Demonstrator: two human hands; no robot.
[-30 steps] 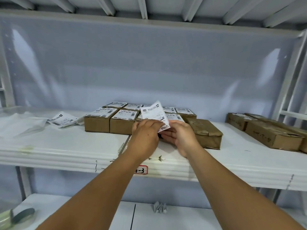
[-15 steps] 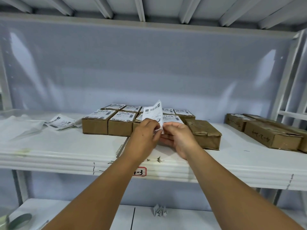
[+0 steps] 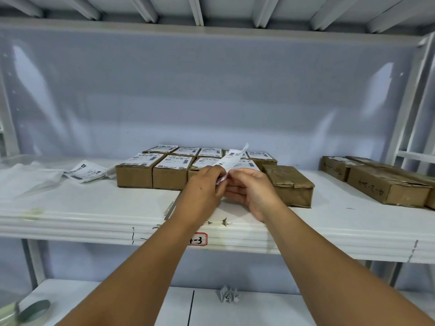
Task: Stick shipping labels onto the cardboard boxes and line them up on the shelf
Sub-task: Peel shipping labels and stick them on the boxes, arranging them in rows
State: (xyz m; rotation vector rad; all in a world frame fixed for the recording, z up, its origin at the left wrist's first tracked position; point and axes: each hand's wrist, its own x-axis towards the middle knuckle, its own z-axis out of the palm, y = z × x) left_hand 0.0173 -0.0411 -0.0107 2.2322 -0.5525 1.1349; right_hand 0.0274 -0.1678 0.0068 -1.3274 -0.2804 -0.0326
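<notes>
Peeling looks to be the step in hand: the left hand (image 3: 202, 191) and right hand (image 3: 249, 191) meet over the shelf (image 3: 94, 208), and the fingers (image 3: 215, 175) of both pinch the lower end of one shipping label (image 3: 231, 158), which rises from them and leans away towards the back. To do it well, I would keep the grasp at the very corner, part the backing slowly so the paper does not curl onto itself, and keep the sticky side off the skin. The label should then go down flat from one edge on the bare box (image 3: 289, 182) just right of the fingers, which seems the next to be dressed.

Counted: one label is in hand. Just behind the fingers stand the labelled boxes (image 3: 138, 170), nine by my count, five in the far row and four in the near; the hands hide part of the near row, so that may be off. One bare box sits beside them. Well to the right lie at least three longer boxes (image 3: 386, 187). Well to the left lies a small heap of loose labels (image 3: 84, 171), too overlapped to number.
</notes>
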